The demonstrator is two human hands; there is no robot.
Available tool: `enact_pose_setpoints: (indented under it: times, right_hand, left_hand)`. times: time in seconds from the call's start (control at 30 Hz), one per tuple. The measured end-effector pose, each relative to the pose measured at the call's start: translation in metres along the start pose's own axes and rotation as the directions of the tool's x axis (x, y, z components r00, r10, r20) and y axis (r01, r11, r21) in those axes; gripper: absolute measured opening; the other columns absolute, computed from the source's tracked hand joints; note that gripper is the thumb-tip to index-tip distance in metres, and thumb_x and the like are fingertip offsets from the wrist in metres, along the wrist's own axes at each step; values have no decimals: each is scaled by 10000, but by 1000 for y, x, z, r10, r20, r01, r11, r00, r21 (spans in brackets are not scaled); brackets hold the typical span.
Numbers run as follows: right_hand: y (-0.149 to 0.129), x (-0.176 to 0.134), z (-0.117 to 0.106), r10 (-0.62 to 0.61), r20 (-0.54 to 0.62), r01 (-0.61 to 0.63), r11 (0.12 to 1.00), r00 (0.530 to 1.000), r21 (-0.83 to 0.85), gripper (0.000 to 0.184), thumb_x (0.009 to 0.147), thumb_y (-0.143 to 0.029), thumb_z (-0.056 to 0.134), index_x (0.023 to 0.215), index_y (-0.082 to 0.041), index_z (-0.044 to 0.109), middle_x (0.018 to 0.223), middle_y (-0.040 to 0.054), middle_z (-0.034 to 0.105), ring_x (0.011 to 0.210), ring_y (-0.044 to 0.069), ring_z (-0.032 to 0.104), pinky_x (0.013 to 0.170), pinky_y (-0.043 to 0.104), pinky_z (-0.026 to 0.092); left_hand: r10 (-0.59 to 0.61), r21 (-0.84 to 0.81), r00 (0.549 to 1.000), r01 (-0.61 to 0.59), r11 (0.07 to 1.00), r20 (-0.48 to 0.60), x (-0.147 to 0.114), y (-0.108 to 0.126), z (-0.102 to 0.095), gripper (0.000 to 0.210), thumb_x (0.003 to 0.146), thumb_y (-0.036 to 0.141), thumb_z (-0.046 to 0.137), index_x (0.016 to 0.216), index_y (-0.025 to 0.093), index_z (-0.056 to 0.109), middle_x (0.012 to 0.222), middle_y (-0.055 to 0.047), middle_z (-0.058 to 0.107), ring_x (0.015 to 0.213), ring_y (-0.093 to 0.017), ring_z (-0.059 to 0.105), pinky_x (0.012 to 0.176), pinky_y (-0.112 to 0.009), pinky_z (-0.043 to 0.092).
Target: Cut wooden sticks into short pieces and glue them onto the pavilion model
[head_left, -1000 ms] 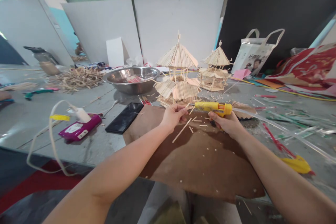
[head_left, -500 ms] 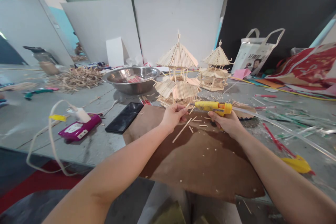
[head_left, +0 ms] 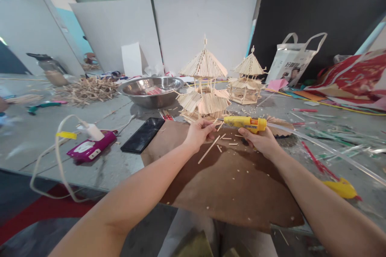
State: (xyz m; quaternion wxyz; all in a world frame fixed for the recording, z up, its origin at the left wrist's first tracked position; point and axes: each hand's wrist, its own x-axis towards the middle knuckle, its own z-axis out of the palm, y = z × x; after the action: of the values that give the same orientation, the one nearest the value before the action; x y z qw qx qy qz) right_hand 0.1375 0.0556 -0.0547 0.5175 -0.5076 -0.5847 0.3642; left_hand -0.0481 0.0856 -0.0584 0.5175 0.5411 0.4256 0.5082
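Observation:
My right hand is wrapped round the handle of a yellow hot glue gun, its nozzle pointing left. A long clear glue stick trails out of the gun's back end. My left hand is closed in a pinch at the nozzle tip, on what looks like a small wooden stick, mostly covered by the fingers. Just behind my left hand stands a two-tiered wooden stick pavilion. Short cut sticks and one longer wooden stick lie on the brown board below my hands.
A smaller stick pavilion stands behind at right. To the left are a steel basin, a black phone, a purple power strip with a white cable, and a stick pile. Plastic glue sticks and wrappers litter the right.
Both hands, the glue gun and the pavilions hold nearly the same positions. At the far left edge, a blurred shape has shifted slightly.

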Motion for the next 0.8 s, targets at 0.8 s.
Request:
enact_pose_setpoints:
  times: [0.8]
  right_hand:
    - [3,1,-1,37,-42,-36,999,998,16,403,508,-528,655,582,-177,472,350,-78,393,301,45,324,291,188,233]
  left_hand:
    - [-1,-16,1000,1,1000,1,0,1,0,232,601,324,639,691,139,532,578,34,574,375,-45,473,396,-191,395]
